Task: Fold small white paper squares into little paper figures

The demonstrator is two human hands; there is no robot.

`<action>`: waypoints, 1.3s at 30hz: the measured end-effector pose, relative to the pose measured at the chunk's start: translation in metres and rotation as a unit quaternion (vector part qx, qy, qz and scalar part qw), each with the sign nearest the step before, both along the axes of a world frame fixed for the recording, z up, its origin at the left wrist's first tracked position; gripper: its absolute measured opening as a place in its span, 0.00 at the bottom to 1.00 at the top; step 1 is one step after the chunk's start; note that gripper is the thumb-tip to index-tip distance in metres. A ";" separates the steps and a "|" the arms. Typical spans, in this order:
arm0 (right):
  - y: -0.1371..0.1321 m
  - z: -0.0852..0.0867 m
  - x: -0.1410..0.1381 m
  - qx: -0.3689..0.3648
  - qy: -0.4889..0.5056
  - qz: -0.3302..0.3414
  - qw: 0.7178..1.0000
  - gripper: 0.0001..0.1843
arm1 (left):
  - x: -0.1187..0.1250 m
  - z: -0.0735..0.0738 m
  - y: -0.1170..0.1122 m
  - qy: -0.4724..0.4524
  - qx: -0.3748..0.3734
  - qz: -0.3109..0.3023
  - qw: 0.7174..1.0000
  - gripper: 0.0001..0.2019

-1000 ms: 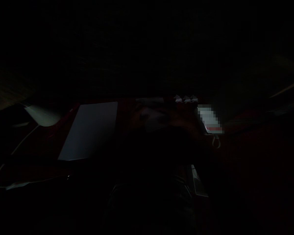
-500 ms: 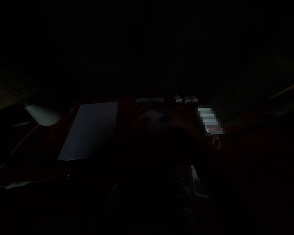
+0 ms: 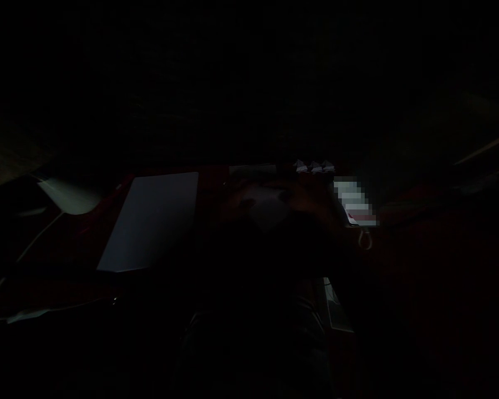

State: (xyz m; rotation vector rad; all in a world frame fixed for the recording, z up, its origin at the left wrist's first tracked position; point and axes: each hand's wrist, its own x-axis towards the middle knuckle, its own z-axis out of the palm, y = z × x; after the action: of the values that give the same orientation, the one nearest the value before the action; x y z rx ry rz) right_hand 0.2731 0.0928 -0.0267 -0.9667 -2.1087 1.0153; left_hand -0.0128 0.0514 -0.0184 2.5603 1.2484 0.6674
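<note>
The scene is very dark, and only a few things show on the dark red surface (image 3: 103,213). In the middle, a small pale sheet (image 3: 266,209) of thin material, probably paper, is between two dim brownish shapes, which I take for the left hand (image 3: 233,200) and the right hand (image 3: 310,199). Both are just beside the pale sheet and seem to touch its edges. I cannot tell how far either hand is open, or whether the fingers really grip the sheet or only lie on it.

To the left of the hands lies a flat grey rectangular panel (image 3: 149,221), maybe a closed laptop, near them but apart. Further left there is a whitish curved object (image 3: 69,198) and a thin white cable (image 3: 0,310) lying in a loop. Behind the hands stand three small white folded paper pieces (image 3: 314,166) in a row. To the right is a bright rectangular card or screen (image 3: 353,202), blurred, with a small pale ring (image 3: 365,239) just below it.

In my judgement the main risk comes from the darkness itself: with so little light the fingers may slip off the sheet, crease it in a wrong place or tear it. A wide move of the right hand may also knock over the folded paper pieces, because they stand near it
</note>
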 end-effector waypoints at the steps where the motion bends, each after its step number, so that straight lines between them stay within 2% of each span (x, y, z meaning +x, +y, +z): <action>1: 0.000 0.000 0.001 -0.009 -0.004 -0.006 1.000 0.30 | 0.001 0.001 -0.001 0.000 0.002 -0.001 1.000 0.28; 4: 0.000 -0.002 0.002 -0.017 -0.006 -0.013 1.000 0.27 | 0.003 0.001 -0.002 0.006 0.002 0.008 1.000 0.27; 7: -0.001 -0.007 -0.003 -0.008 0.010 -0.022 1.000 0.28 | 0.003 -0.001 -0.002 0.004 -0.004 0.018 1.000 0.26; 11: -0.002 -0.011 -0.012 0.011 0.038 -0.044 0.998 0.28 | 0.003 -0.003 0.001 -0.032 -0.027 -0.007 0.999 0.25; 14: -0.002 -0.013 -0.016 0.032 0.021 -0.058 0.998 0.26 | 0.002 -0.003 0.002 -0.047 -0.033 -0.016 0.998 0.23; 22: 0.007 -0.020 -0.018 0.048 -0.015 -0.084 0.995 0.21 | 0.003 0.002 -0.001 -0.023 -0.003 -0.028 0.999 0.15; 27: 0.007 -0.016 -0.014 0.063 -0.005 -0.100 0.993 0.19 | 0.005 0.007 -0.007 0.014 0.013 -0.015 1.000 0.19; 32: 0.007 -0.015 -0.021 0.059 -0.004 -0.122 0.991 0.22 | 0.012 -0.001 -0.013 0.041 0.010 0.031 0.999 0.26; 36: 0.003 -0.015 -0.023 0.051 -0.011 -0.098 0.994 0.28 | 0.017 -0.011 -0.015 0.029 -0.004 0.029 0.999 0.26; 39: -0.002 -0.014 -0.019 0.039 -0.015 -0.067 0.997 0.32 | 0.017 -0.011 -0.015 0.019 0.003 0.019 1.000 0.25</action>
State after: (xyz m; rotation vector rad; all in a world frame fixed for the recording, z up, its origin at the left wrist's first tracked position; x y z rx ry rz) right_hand 0.2536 0.0913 -0.0409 -1.0746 -2.0620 0.8495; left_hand 0.0038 0.0361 -0.0298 2.5714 1.3129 0.6348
